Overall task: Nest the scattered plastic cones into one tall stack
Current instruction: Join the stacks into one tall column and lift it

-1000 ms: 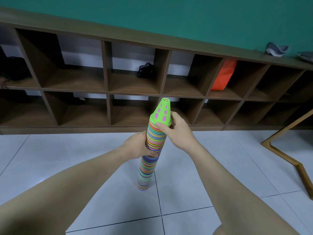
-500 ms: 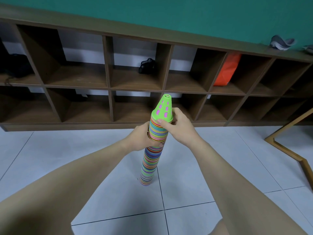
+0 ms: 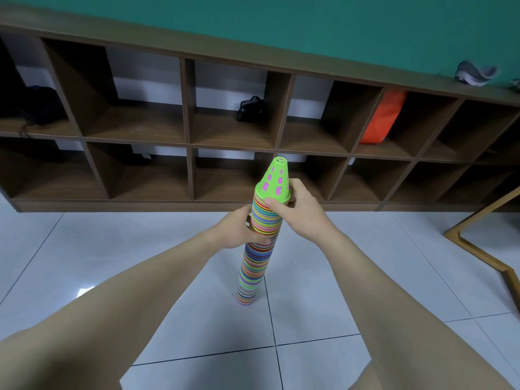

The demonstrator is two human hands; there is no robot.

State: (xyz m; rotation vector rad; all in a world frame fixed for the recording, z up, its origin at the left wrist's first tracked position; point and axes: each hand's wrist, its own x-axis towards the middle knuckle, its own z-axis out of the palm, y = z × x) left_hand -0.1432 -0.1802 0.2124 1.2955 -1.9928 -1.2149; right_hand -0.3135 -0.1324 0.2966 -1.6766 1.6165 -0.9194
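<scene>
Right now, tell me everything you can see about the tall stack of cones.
The stack of cones is one tall, narrow column of nested plastic cones, their rims forming thin multicoloured bands. A lime-green cone with pink-showing slots and a flat tip caps it. It stands on the white tiled floor, leaning slightly right towards the top. The left hand grips it below the top; the right hand holds it just under the green rim.

Two bare, sleeveless forearms

text: none legible | labels: none | numbers: none | signs: none
</scene>
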